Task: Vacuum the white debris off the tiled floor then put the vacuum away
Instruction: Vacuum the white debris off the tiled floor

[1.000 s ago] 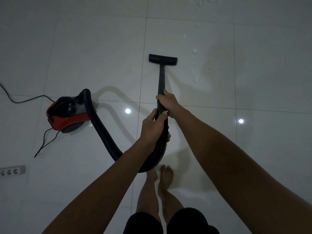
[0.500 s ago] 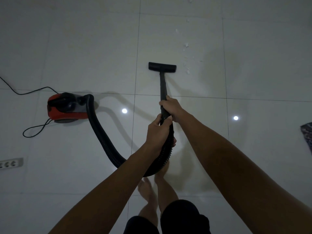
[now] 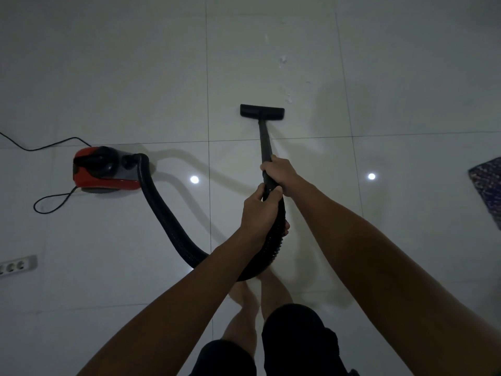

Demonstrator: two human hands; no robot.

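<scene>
I hold a black vacuum wand (image 3: 265, 142) with both hands. My right hand (image 3: 279, 173) grips the wand higher up, and my left hand (image 3: 259, 210) grips it just below, where the ribbed hose (image 3: 162, 218) begins. The flat black nozzle (image 3: 262, 111) lies on the white tiles. Small bits of white debris (image 3: 283, 61) lie just beyond and to the right of the nozzle. The hose curves left to the red and black vacuum body (image 3: 104, 169) on the floor.
A black power cord (image 3: 43, 146) runs from the vacuum body to the left edge. A white power strip (image 3: 17, 265) lies at the lower left. A dark patterned mat (image 3: 488, 185) shows at the right edge. My bare feet (image 3: 252, 297) stand under the hose loop.
The nozzle has drawn back toward me along the tile, next to the debris trail. The vacuum body has rolled and turned, and the mat has come into view at right.
</scene>
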